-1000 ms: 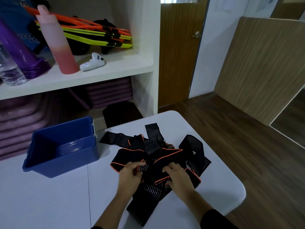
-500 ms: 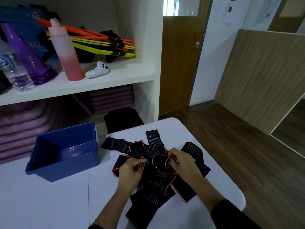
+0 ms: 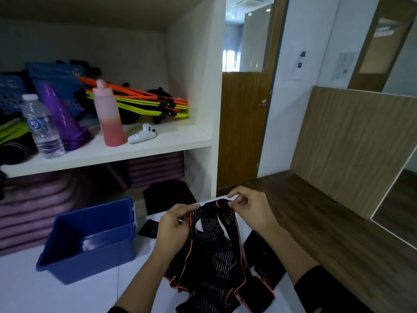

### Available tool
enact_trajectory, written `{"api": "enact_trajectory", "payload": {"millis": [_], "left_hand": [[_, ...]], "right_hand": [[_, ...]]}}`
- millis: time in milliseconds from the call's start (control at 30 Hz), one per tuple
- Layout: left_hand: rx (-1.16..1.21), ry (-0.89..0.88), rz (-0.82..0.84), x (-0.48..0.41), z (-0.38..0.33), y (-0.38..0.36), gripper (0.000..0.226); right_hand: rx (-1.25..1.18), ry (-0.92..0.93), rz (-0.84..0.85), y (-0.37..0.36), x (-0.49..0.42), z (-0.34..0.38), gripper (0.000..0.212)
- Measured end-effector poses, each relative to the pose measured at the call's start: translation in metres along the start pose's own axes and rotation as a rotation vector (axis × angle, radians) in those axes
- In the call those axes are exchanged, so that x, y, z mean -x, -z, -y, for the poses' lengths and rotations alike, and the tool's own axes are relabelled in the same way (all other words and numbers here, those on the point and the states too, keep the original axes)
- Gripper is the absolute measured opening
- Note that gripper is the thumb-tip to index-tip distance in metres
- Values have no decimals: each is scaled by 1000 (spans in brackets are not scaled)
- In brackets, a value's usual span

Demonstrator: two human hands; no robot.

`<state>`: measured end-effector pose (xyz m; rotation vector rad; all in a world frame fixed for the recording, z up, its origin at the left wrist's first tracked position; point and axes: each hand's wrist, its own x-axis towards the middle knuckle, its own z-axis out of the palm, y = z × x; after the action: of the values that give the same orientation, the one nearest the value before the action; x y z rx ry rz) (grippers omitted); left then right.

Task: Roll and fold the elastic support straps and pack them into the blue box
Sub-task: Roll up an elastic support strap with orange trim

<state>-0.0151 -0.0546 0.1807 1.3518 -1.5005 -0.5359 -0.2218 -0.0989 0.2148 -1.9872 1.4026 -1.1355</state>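
Lifted higher, one strap (image 3: 214, 247), perhaps more, hangs pinched between left hand (image 3: 173, 227) and right hand (image 3: 250, 208).

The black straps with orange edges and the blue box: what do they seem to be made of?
The straps look like woven elastic fabric, matte black with pale ribbed stripes and orange edging; they drape limply. The blue box looks like moulded plastic, smooth and slightly glossy: its inside floor catches light.

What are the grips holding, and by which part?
One black, orange-edged strap: left grip and right grip pinch its top end, one at each side; the rest hangs down.
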Motion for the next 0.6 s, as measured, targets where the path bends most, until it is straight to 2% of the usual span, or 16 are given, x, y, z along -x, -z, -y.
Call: {"api": "enact_trajectory", "payload": {"millis": [167, 367, 433, 500, 600], "left_hand": [[-18, -50, -51, -6, -14, 9, 40], [-10, -70, -131, -9, -22, 12, 38], [0, -76, -155, -10, -22, 14, 36], [4, -85, -171, -11, -22, 16, 32], [-5, -94, -186, -12, -24, 18, 28]], "right_hand": [[-82, 11, 44, 9, -11, 19, 12], [-431, -294, 195, 8, -22, 28, 27], [-512, -343, 225, 6, -24, 30, 33], [-526, -325, 253, 4, -23, 32, 35], [-468, -229, 209, 1, -18, 34, 25]]}}
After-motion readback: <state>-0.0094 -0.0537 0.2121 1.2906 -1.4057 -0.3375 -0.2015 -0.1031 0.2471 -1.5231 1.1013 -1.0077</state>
